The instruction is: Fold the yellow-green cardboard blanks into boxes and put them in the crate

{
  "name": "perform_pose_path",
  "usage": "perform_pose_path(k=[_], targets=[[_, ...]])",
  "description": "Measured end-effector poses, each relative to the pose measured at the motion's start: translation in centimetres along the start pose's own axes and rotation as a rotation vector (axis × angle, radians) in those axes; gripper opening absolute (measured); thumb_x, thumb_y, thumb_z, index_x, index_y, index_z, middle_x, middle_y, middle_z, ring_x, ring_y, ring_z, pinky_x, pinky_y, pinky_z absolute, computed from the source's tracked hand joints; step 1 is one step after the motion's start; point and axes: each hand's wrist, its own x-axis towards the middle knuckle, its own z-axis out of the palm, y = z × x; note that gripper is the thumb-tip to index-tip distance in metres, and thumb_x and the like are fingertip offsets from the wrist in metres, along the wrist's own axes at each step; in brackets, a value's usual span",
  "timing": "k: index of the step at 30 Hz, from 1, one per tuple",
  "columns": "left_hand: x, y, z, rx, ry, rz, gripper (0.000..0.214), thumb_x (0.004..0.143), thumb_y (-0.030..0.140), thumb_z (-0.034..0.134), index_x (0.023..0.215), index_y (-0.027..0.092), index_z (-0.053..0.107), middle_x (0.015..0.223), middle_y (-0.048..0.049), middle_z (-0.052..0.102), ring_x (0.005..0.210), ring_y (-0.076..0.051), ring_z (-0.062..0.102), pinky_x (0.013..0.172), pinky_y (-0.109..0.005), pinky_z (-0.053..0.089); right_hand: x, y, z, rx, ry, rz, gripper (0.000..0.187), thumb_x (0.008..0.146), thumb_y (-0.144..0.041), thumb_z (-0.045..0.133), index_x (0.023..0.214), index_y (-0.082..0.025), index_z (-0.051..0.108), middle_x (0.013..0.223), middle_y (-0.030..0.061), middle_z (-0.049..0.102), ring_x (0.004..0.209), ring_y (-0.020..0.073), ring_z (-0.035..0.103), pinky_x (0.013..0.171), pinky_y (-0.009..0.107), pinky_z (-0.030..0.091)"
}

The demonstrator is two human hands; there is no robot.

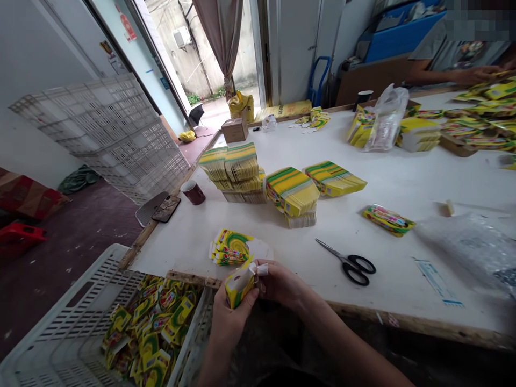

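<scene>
Between my two hands, at the table's front edge, is a small yellow and green cardboard box (238, 286) with its white inner side showing at the top. My left hand (233, 317) is wrapped round the box from below and the left. The fingers of my right hand (274, 280) are closed at its right end, on a white flap. Just beyond lies a small fan of flat printed cartons (230, 246). To the right, black-handled scissors (350, 264) lie with their blades pointing back left. A filled packet of colourful sticks (388, 220) is farther right.
Stacks of folded cartons (290, 188) stand mid-table. A white crate (52, 328) below left holds many yellow boxes. A mug (193, 192) and phone (166, 208) sit at the left edge. A plastic bag (463, 250) lies right. Another person's hands (481, 74) work at far right.
</scene>
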Motion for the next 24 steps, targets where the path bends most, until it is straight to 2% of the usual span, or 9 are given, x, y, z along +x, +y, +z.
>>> perform_pose_path(k=[4,6,9,12,15,18,21,24], targets=[[-0.2,0.0,0.2,-0.257,0.037,-0.175,0.037,0.065,0.036,0.078,0.095,0.015,0.070,0.092,-0.0077,0.074,0.087,-0.022,0.069,0.084,-0.034,0.054,-0.4,0.1,-0.2,0.031,-0.003,-0.005,0.028,0.062,-0.033,0.077,0.071,-0.016,0.057,0.059,-0.0059,0.053,0.045,0.0040,0.044,0.049,0.017,0.037],[-0.2,0.0,0.2,-0.322,0.035,-0.223,0.038,0.063,0.036,0.080,0.093,0.015,0.071,0.091,-0.0073,0.074,0.088,-0.022,0.069,0.083,-0.032,0.053,-0.4,0.1,-0.2,-0.006,0.006,-0.087,0.028,0.065,-0.034,0.079,0.076,-0.016,0.060,0.063,-0.0051,0.056,0.050,0.0049,0.047,0.054,0.018,0.041],[-0.4,0.3,0.3,-0.362,0.010,-0.264,0.038,0.060,0.035,0.082,0.091,0.016,0.072,0.086,-0.0056,0.074,0.085,-0.021,0.069,0.080,-0.030,0.053,-0.4,-0.1,0.1,-0.193,0.007,-0.309,0.026,0.069,-0.035,0.078,0.079,-0.017,0.062,0.071,-0.0023,0.061,0.064,0.0092,0.055,0.064,0.022,0.045],[-0.5,0.5,0.3,-0.387,-0.032,-0.257,0.041,0.060,0.034,0.083,0.095,0.016,0.072,0.085,-0.0048,0.073,0.083,-0.021,0.068,0.080,-0.030,0.053,-0.4,-0.3,0.4,-0.373,0.021,-0.410,0.024,0.071,-0.034,0.075,0.079,-0.018,0.059,0.072,-0.0014,0.061,0.066,0.0124,0.057,0.065,0.025,0.047],[-0.5,0.5,0.3,-0.431,-0.057,-0.272,0.039,0.060,0.032,0.083,0.094,0.016,0.071,0.084,-0.0043,0.073,0.078,-0.019,0.067,0.076,-0.028,0.053,-0.8,-0.1,0.8,-0.602,0.116,-0.528,0.013,0.077,-0.028,0.067,0.080,-0.019,0.058,0.071,-0.0001,0.061,0.063,0.0135,0.056,0.060,0.025,0.047],[-0.6,0.4,0.3,-0.469,-0.034,-0.328,0.042,0.058,0.032,0.084,0.094,0.016,0.071,0.083,-0.0040,0.072,0.077,-0.018,0.067,0.074,-0.028,0.053,-1.3,0.4,0.9,-0.899,0.243,-0.772,0.001,0.079,-0.018,0.061,0.079,-0.019,0.060,0.070,0.0007,0.062,0.064,0.0138,0.057,0.061,0.025,0.047],[-0.6,0.1,0.3,-0.469,-0.023,-0.338,0.044,0.057,0.033,0.085,0.094,0.016,0.070,0.085,-0.0046,0.072,0.079,-0.020,0.067,0.076,-0.030,0.053,-1.5,0.9,0.8,-1.100,0.270,-0.967,0.014,0.080,-0.009,0.053,0.081,-0.020,0.061,0.076,0.0032,0.064,0.069,0.0146,0.059,0.063,0.024,0.048],[-0.7,0.0,0.2,-0.453,-0.052,-0.331,0.035,0.059,0.032,0.084,0.087,0.016,0.070,0.078,-0.0023,0.070,0.071,-0.015,0.064,0.072,-0.027,0.052,-1.4,0.8,0.4,-1.159,0.217,-1.034,0.021,0.080,-0.005,0.049,0.085,-0.020,0.063,0.086,0.0059,0.066,0.075,0.0151,0.061,0.066,0.024,0.049]])
